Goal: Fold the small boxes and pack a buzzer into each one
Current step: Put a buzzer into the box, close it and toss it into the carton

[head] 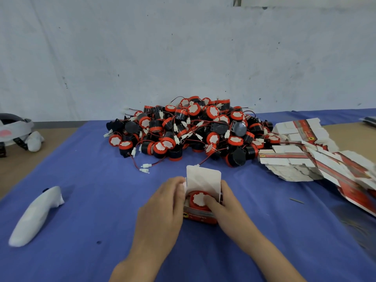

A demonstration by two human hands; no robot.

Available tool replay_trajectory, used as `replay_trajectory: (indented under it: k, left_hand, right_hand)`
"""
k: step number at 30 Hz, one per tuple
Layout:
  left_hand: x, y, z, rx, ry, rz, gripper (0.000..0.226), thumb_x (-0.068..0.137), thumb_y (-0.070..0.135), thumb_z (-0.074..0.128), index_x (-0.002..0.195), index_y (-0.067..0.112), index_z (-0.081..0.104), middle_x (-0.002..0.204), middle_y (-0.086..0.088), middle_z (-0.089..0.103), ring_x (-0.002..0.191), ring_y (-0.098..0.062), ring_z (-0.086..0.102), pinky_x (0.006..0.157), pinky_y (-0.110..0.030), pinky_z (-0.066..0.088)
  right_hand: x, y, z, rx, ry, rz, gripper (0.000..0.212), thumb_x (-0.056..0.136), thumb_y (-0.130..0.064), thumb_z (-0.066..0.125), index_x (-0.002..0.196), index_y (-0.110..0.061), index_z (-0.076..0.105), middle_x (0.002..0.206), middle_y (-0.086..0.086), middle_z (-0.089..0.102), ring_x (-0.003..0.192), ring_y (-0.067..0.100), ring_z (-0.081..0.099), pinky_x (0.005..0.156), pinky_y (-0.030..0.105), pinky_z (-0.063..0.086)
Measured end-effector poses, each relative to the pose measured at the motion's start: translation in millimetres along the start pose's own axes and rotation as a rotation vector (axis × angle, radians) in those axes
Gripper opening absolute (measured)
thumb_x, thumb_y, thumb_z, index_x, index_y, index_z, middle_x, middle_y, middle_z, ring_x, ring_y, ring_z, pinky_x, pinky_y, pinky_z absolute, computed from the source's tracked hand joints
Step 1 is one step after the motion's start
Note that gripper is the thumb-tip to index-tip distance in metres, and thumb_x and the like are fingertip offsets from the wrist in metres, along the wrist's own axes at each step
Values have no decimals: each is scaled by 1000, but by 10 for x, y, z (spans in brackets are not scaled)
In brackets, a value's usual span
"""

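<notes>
A small red and white box (200,217) stands on the blue cloth in front of me, its white lid flap (203,178) upright. Inside it sits a red buzzer (196,201) with a white sticker on top. My left hand (162,208) grips the box's left side, fingers at the side flap. My right hand (225,208) holds the box's right side, with a finger pressing on the top of the buzzer. A big pile of red and black buzzers (193,131) with wires lies behind. Flat unfolded boxes (301,157) are stacked at the right.
A white wrapped object (36,216) lies on the blue cloth (91,200) at the left. A grey headset (14,129) with a white bundle sits at the far left on the bare table. A pale wall stands behind the pile.
</notes>
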State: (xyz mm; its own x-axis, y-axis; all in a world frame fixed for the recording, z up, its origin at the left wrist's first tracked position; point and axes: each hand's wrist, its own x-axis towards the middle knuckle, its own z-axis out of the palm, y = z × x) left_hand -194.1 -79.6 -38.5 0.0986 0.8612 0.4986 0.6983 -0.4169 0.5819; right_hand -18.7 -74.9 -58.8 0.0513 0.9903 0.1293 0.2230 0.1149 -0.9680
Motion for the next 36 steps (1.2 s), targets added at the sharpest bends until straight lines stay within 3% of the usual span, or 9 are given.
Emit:
replay_trajectory:
  k: [7, 10, 13, 15, 18, 22, 26, 33, 36]
  left_hand:
    - [40, -105, -41, -412, -142, -330, 19, 104, 31, 45, 110, 39, 61, 102, 18, 71, 93, 2, 66, 84, -35, 57]
    - [44, -102, -9, -455, -209, -359, 17, 103, 35, 46, 108, 41, 62, 101, 28, 68, 99, 6, 62, 88, -29, 55]
    - [66, -89, 10, -485, -233, -393, 18, 103, 39, 44, 106, 39, 62, 98, 29, 67, 97, 8, 61, 88, -27, 52]
    - [86, -92, 26, -494, -246, -407, 21, 103, 42, 42, 107, 39, 62, 96, 28, 68, 93, 10, 60, 84, -25, 52]
    - [106, -77, 49, -524, -250, -405, 20, 102, 44, 43, 107, 37, 61, 97, 25, 68, 89, 15, 59, 70, -11, 46]
    - [108, -62, 80, -554, -257, -372, 17, 99, 46, 51, 111, 38, 58, 106, 18, 68, 90, 16, 60, 66, 0, 42]
    - [104, -56, 162, -544, -274, -328, 14, 98, 31, 59, 109, 40, 55, 104, 16, 66, 88, 13, 61, 66, -4, 46]
    - [142, -68, 183, -600, -272, -299, 26, 99, 20, 59, 109, 44, 56, 106, 17, 67, 87, 8, 64, 66, -10, 50]
    - [114, -71, 211, -562, -219, -257, 21, 100, 17, 56, 101, 38, 60, 96, 19, 67, 83, 4, 64, 64, -9, 47]
  right_hand:
    - [6, -19, -30, 45, -127, -55, 48, 100, -20, 61, 133, -49, 42, 114, -31, 65, 107, -5, 65, 80, 10, 51]
    - [4, -47, -53, 98, -150, -59, 50, 100, -50, 55, 146, -47, 35, 129, -27, 62, 119, -3, 61, 92, 20, 53]
    - [30, -13, -126, 158, -74, 27, 82, 86, -86, 37, 155, -42, 30, 153, -17, 46, 140, 4, 44, 119, 40, 36]
    - [47, 16, -172, 170, -18, 77, 78, 86, -80, 38, 155, -44, 29, 153, -13, 45, 137, 8, 48, 121, 43, 32]
    - [60, 49, -203, 175, -42, 128, 48, 104, -49, 43, 151, -43, 35, 141, -12, 58, 122, 7, 60, 116, 39, 40]
    - [62, 32, -209, 133, -67, 93, 35, 107, -28, 46, 141, -32, 48, 108, -14, 75, 100, 0, 70, 82, 14, 54]
    - [58, 25, -171, 65, -70, 43, 41, 102, -13, 57, 129, -43, 48, 113, -5, 72, 97, 1, 70, 73, 14, 53]
    - [43, 25, -177, 58, -54, 13, 22, 100, -10, 59, 110, -29, 61, 104, -9, 75, 95, 5, 72, 73, 19, 56]
    - [32, 47, -196, -34, -33, -29, 18, 100, -19, 60, 98, -36, 65, 102, -6, 73, 99, 11, 69, 81, 29, 59]
